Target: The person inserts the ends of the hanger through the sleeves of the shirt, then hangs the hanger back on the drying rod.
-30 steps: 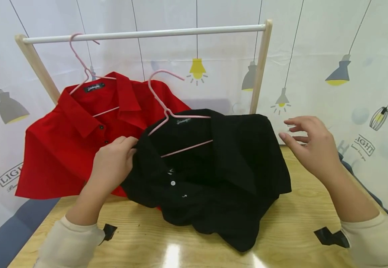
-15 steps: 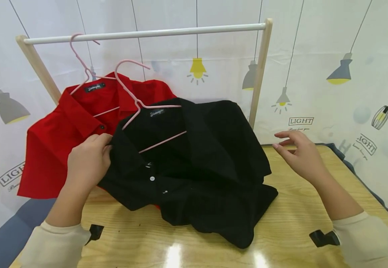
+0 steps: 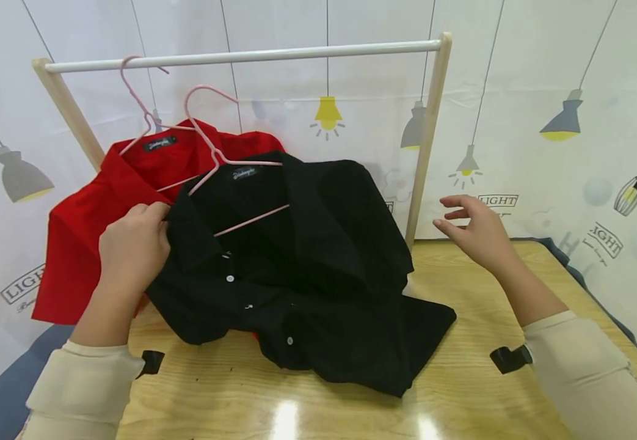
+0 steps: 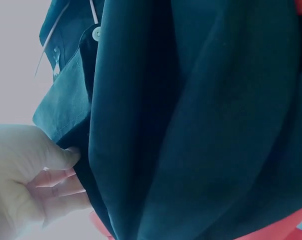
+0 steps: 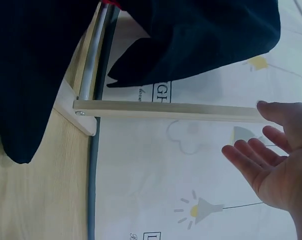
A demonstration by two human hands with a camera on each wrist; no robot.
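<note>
My left hand (image 3: 134,247) pinches the shoulder of a black collared shirt (image 3: 318,244), which is on a pink hanger (image 3: 216,156). That hanger's hook stands free below the rack's rod. In the left wrist view, the thumb and fingers of the left hand (image 4: 26,175) grip the dark cloth's edge. The shirt's lower part lies on the table. My right hand (image 3: 480,235) is raised to the right of the shirt, touching nothing, its fingers loosely bent. Behind the black shirt, partly hidden, a red collared shirt (image 3: 84,226) hangs on another pink hanger (image 3: 148,116).
A clothes rack with a white rod (image 3: 296,55) and wooden posts (image 3: 428,146) stands at the back of the wooden table (image 3: 214,403). The red shirt's hanger hooks over the rod's left part. Behind is a curtain (image 3: 373,79) printed with lamps.
My left hand has carried the black shirt and its hanger left and upward, over more of the red shirt. The right hand has drifted slightly left, staying apart from the shirt.
</note>
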